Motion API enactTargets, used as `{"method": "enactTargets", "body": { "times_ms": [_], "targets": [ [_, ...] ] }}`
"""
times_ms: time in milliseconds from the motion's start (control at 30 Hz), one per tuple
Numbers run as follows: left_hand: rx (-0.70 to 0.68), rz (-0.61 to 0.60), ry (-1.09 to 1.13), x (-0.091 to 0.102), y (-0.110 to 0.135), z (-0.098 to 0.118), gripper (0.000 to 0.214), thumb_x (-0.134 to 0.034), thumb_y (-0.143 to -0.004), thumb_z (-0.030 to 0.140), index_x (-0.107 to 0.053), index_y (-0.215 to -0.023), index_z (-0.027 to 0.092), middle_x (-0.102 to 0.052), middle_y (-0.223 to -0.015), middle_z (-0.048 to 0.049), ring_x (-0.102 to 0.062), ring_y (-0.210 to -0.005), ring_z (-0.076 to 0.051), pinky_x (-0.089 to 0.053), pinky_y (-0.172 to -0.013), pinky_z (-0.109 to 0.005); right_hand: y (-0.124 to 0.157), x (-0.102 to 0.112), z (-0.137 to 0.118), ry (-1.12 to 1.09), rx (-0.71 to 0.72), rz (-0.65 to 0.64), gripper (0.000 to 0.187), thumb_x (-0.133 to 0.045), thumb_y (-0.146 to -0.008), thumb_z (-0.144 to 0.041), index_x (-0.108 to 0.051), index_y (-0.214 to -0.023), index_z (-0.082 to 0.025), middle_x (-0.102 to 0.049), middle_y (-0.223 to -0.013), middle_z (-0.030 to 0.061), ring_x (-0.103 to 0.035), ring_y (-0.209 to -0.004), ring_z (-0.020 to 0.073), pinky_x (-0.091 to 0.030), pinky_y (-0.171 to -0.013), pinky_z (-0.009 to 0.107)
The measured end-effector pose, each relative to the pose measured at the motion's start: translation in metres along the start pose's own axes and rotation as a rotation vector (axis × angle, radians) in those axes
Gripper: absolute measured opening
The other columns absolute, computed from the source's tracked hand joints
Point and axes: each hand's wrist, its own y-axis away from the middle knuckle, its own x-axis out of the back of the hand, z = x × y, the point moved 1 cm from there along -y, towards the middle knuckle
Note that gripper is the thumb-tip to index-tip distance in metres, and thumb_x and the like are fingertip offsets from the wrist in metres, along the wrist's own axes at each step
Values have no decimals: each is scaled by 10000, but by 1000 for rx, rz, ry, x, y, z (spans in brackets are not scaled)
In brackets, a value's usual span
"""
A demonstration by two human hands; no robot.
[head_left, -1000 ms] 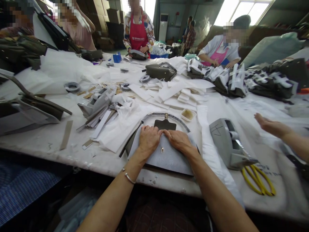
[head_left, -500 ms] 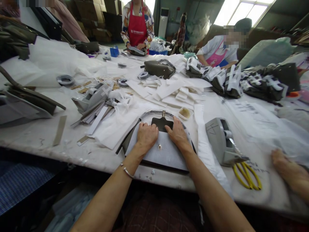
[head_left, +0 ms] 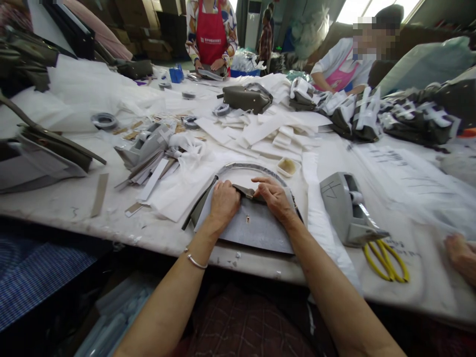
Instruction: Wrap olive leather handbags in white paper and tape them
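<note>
A flat grey handbag (head_left: 256,233) wrapped in grey sheet lies at the table's near edge, its curved handle (head_left: 253,167) arching away from me. My left hand (head_left: 223,201) presses on the bag's upper left with fingers curled at the dark flap (head_left: 246,191). My right hand (head_left: 273,196) grips the same flap from the right and folds it down over the bag. A small metal stud (head_left: 247,217) shows between my wrists.
A grey tape dispenser (head_left: 344,208) and yellow-handled scissors (head_left: 386,260) sit to the right. White paper strips (head_left: 267,136), tape rolls and more handbags (head_left: 247,98) cover the table. Another person's hand (head_left: 461,255) rests at far right. Several people work across the table.
The dark flap, flat and upright earlier, is now folded down under my fingers. My right hand moved up to the flap's edge. The other person's hand drew back toward the right edge.
</note>
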Motion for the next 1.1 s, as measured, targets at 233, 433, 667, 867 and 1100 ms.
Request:
{"method": "enactTargets", "body": {
  "times_ms": [233,433,667,867,1100],
  "targets": [
    [49,73,141,-9,-1,-13,339,-373,-832,8,-650,-970,144,-688,-995,-111,-611,-1031,-223,-437,-1020,-370,3,-5,-2,132,92,-144,192,-695,-832,-398,-644,-771,-223,-718,-977,30,-627,-968,205,-376,-1037,412],
    [95,196,236,-3,2,-12,389,-339,-811,-25,-579,-1049,167,-639,-1091,-115,-603,-1066,-208,-484,-979,-356,6,-3,-7,124,100,-243,219,-715,-800,-293,-691,-1011,-237,-641,-1039,31,-580,-1033,207,-434,-971,364],
    [-180,278,473,22,21,-1,371,-325,-791,-52,-586,-811,211,-664,-936,-41,-618,-975,-157,-503,-912,-296,6,-8,-1,164,139,-272,244,-753,-785,-310,-717,-1016,-242,-617,-1074,41,-565,-1050,211,-433,-993,375],
    [-471,-39,491,31,36,8,357,-405,-846,-22,-657,-752,213,-678,-825,-18,-612,-911,-153,-508,-866,-271,7,-10,2,145,141,-256,178,-742,-793,-266,-704,-963,-230,-616,-1050,36,-562,-1035,201,-434,-980,350],
    [-618,-130,343,47,70,7,297,-456,-913,70,-639,-1123,172,-676,-1159,-73,-530,-1260,-196,-444,-1102,-361,7,-9,4,111,164,-255,205,-772,-791,-331,-699,-954,-230,-612,-1046,38,-558,-1037,208,-434,-972,363]
  ]
}}
